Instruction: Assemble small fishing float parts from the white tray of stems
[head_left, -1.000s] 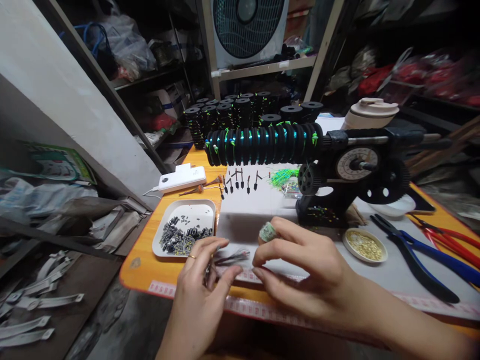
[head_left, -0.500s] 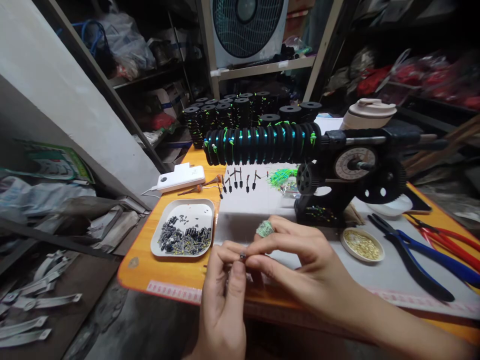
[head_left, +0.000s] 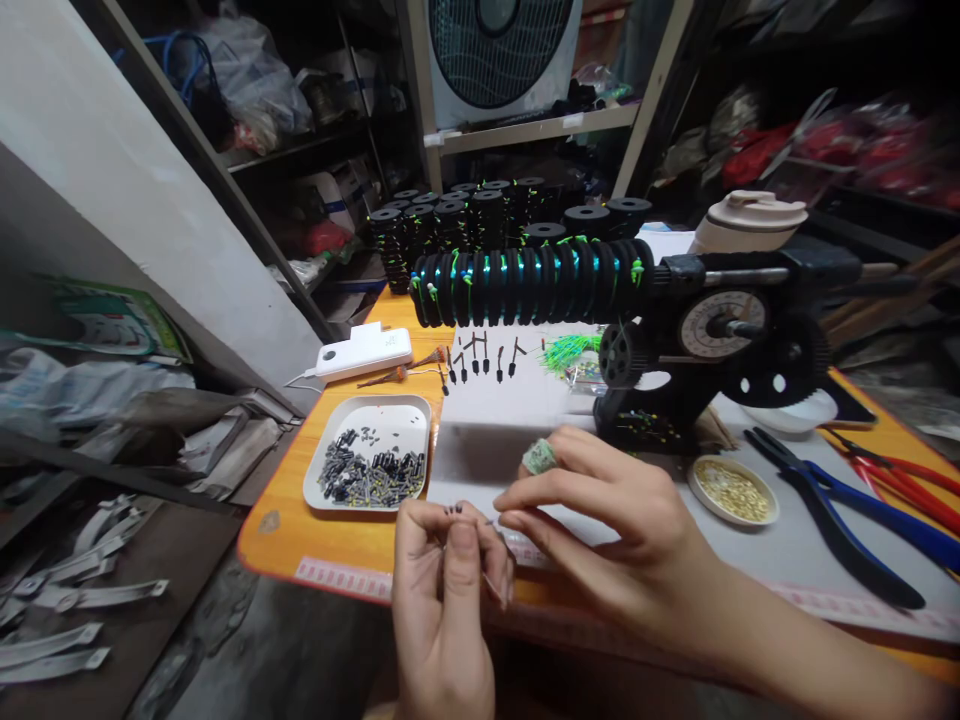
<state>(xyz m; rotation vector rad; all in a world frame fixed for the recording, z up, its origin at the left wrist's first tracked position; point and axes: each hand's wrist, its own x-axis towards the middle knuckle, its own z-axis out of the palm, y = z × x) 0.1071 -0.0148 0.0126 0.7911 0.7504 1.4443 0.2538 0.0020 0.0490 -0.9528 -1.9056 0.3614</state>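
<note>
Just above the table's front edge, my left hand [head_left: 450, 600] is closed, its thumb pressed against the fingers. Tiny dark pieces [head_left: 453, 509] poke out above its thumb tip; their kind is too small to tell. To its right, my right hand [head_left: 615, 510] pinches a tiny grey piece [head_left: 490, 521] between thumb and forefinger. A green wrap [head_left: 538, 457] covers one finger of that hand. Left of my hands, a white tray [head_left: 309, 470] holds many small black and grey parts with some yellow bits. Several black pieces with thin stems [head_left: 486, 366] lie on the white sheet beyond.
A hand-cranked winder [head_left: 724, 320] carrying a row of black spools [head_left: 532, 285] stands behind my hands. At right are a dish of gold bits [head_left: 699, 497], blue-handled pliers [head_left: 847, 520] and a red-handled tool [head_left: 900, 480]. A white power bank [head_left: 364, 352] lies at the left.
My hands have drawn slightly apart. The fingertips that met around a small dark piece are now separated, with the right pinch to the right. The view has shifted slightly.
</note>
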